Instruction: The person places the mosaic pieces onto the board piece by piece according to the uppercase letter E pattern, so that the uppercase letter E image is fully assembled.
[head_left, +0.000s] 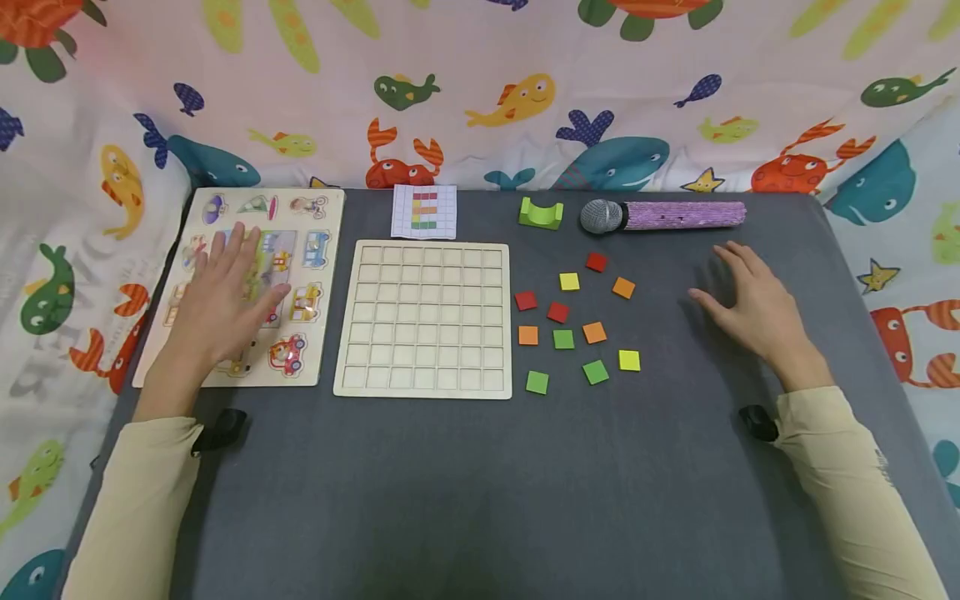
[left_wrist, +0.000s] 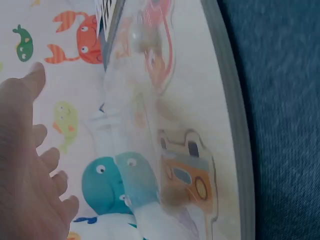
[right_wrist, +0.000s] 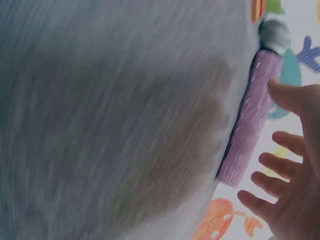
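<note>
The left grip (head_left: pixel 225 296) is released, its fingers extended over the pale wooden puzzle board with colourful knobbed vehicle pieces (head_left: pixel 332 250); whether it touches the board, I cannot tell. The right grip (head_left: pixel 761 312) is released too, holding nothing, fingers loosely bent above the dark grey table (head_left: pixel 420 492). The purple-handled microphone with a grey mesh head (head_left: pixel 678 215) lies near that grip, beyond its fingertips, handle end closest and head pointing left. Between the two grips, the square pale wooden grid board (head_left: pixel 423 312) lies just beside the puzzle board. Small square red, orange, yellow and green tiles (head_left: pixel 563 339) lie scattered from the grid board's right edge towards the right grip, well apart from its thumb.
</note>
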